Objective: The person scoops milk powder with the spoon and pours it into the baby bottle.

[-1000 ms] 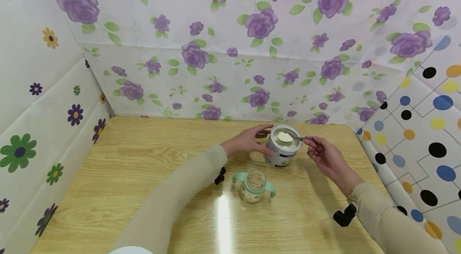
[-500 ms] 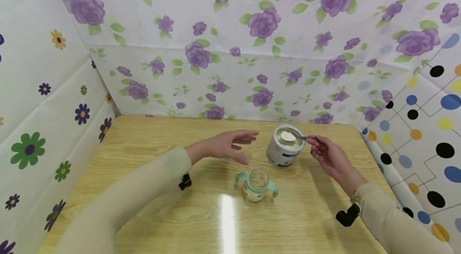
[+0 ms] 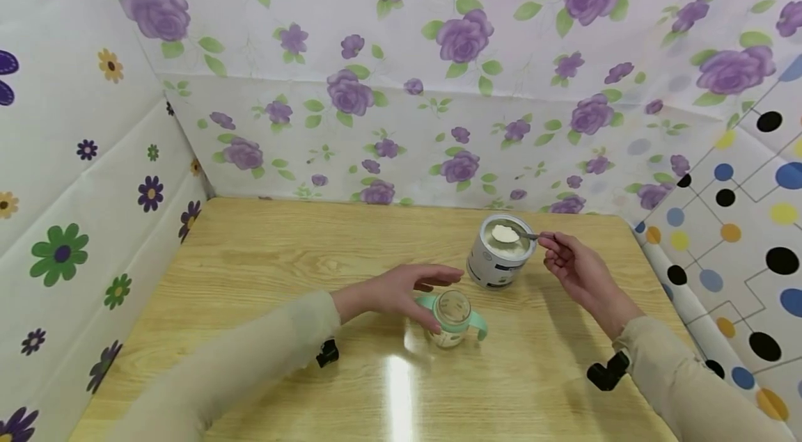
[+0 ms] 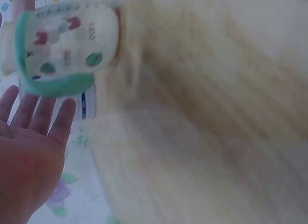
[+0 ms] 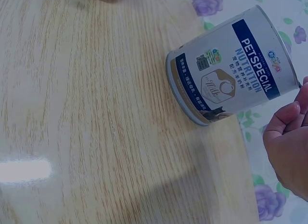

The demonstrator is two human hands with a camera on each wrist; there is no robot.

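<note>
My right hand [image 3: 579, 275] pinches the handle of a spoon [image 3: 525, 234]. The spoon's bowl carries a heap of white powder [image 3: 505, 233] over the mouth of a white milk powder can [image 3: 498, 264]. In the right wrist view, the can [image 5: 226, 70] bears blue and gold lettering. My left hand [image 3: 397, 292] reaches beside a baby bottle [image 3: 452, 320] with mint green handles, fingers spread and thumb in front of it. The bottle stands upright without a lid. Extended fingers of the left hand [image 4: 33, 142] lie close to the green handle [image 4: 60, 85] in the left wrist view.
Everything stands on a light wooden table [image 3: 282, 247]. Floral cloth [image 3: 401, 80] rises behind its far edge, and a dotted cloth [image 3: 739, 268] hangs on the right. Black wrist cameras [image 3: 608, 371] are strapped to both sleeves.
My left hand has let go of the can, drawn back to the left, then come forward to the bottle. The right hand keeps holding the loaded spoon over the can.
</note>
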